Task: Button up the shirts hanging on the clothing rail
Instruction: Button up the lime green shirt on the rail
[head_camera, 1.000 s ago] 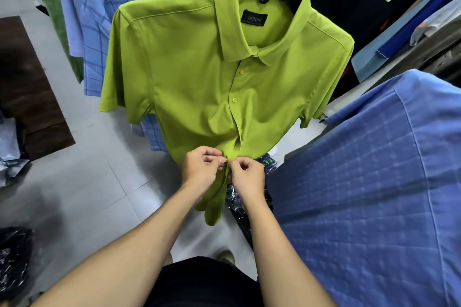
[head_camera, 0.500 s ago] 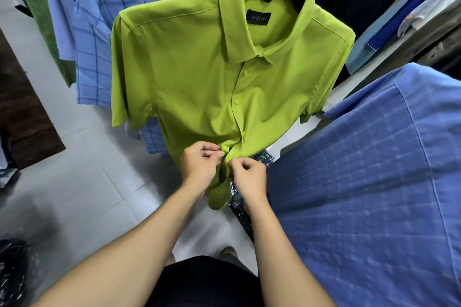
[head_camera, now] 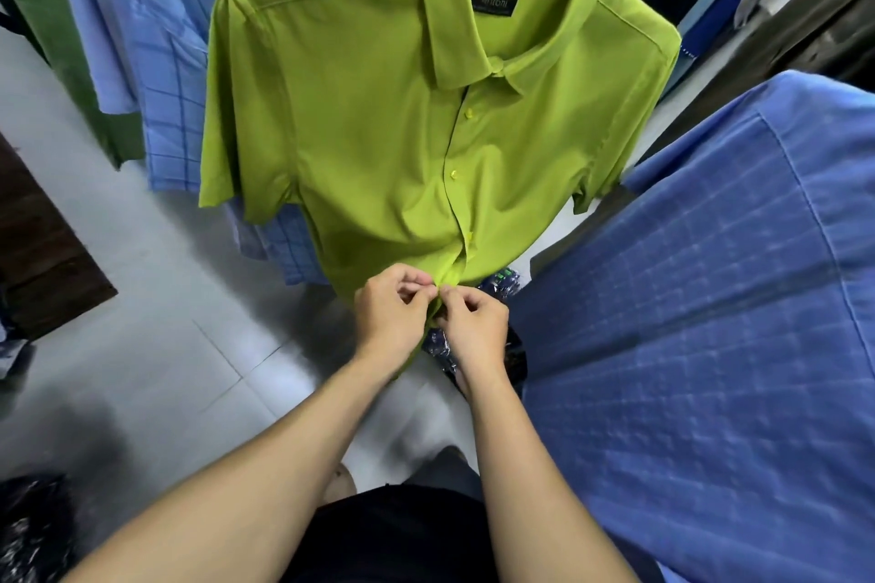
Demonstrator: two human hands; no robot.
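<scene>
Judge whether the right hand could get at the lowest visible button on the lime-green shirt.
Probably yes: that button sits uncovered just above the right hand, nothing between them; but the hand is pinching the shirt alongside the left hand.

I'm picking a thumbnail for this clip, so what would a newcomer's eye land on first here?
The lime-green shirt dominates the upper centre, hanging with its front facing the camera. Just below it, the left hand and right hand meet and pinch its front edges near the hem. A large blue checked shirt crowds the whole right side.
</scene>
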